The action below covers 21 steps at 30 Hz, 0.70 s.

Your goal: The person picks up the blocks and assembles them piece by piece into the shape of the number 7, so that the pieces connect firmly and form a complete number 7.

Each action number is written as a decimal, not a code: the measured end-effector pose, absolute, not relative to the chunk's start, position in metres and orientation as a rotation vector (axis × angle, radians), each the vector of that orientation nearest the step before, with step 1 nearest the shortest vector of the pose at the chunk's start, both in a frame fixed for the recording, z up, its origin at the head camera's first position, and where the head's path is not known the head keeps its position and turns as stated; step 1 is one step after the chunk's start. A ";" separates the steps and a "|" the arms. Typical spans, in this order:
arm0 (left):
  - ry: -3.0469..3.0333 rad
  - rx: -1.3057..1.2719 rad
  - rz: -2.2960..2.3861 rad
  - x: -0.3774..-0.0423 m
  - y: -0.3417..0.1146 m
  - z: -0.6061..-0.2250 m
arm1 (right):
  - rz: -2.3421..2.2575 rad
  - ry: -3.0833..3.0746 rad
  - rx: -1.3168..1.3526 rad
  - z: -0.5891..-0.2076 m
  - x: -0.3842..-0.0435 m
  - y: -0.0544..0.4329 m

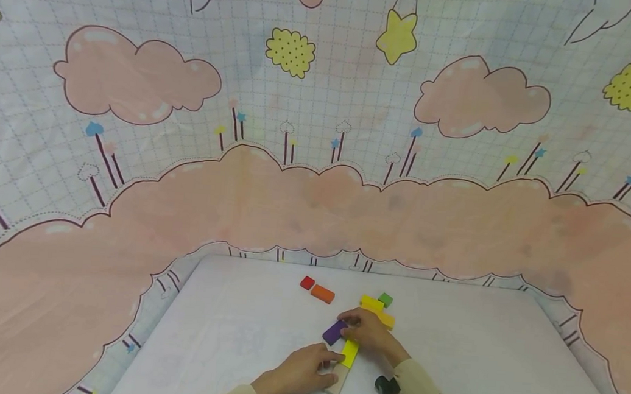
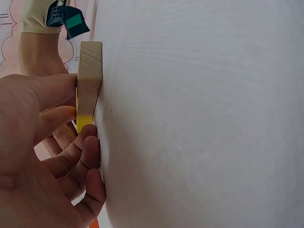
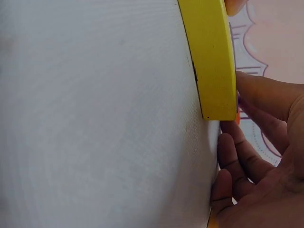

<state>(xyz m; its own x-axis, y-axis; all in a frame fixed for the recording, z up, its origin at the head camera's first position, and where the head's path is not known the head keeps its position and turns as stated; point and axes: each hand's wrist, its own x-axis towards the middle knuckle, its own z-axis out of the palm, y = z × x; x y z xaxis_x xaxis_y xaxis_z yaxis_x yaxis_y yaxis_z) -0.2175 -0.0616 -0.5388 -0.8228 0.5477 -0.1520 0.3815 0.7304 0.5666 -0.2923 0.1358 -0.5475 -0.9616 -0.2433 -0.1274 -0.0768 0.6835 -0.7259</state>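
Note:
In the head view a plain wooden block [image 1: 338, 380] and a yellow block [image 1: 350, 353] lie end to end in a slanting row. My left hand [image 1: 300, 370] is beside them: its thumb touches the wooden block, its index finger rests at the yellow one. At the row's far end my right hand [image 1: 369, 330] pinches a purple block [image 1: 334, 332] between thumb and index finger. The left wrist view shows the wooden block [image 2: 90, 71] close up against the left thumb. A yellow block [image 3: 211, 61] fills the top of the right wrist view; the purple one is mostly hidden there.
Beyond the right hand lie two more yellow blocks [image 1: 371, 303], partly covered, and a green block [image 1: 386, 299]. A red block [image 1: 307, 282] and an orange block [image 1: 322, 294] sit farther back on the white table [image 1: 219, 312]. A dark device [image 1: 386, 387] is on the right wrist.

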 end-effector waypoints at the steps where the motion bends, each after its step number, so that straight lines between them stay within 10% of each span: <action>1: 2.622 0.719 0.764 -0.217 -0.062 -0.538 | -1.141 2.685 -0.257 -0.547 -0.292 0.136; 21: 2.634 0.757 0.750 -0.218 -0.062 -0.540 | -1.208 2.722 -0.119 -0.544 -0.290 0.145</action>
<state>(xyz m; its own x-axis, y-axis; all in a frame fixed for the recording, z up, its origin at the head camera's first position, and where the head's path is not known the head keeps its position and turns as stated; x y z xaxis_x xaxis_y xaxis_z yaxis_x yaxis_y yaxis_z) -0.2183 -0.0624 -0.5403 -0.8166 0.5608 -0.1367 0.4048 0.7252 0.5569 -0.2904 0.1448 -0.5441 -0.9839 -0.1377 -0.1144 -0.0076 0.6706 -0.7417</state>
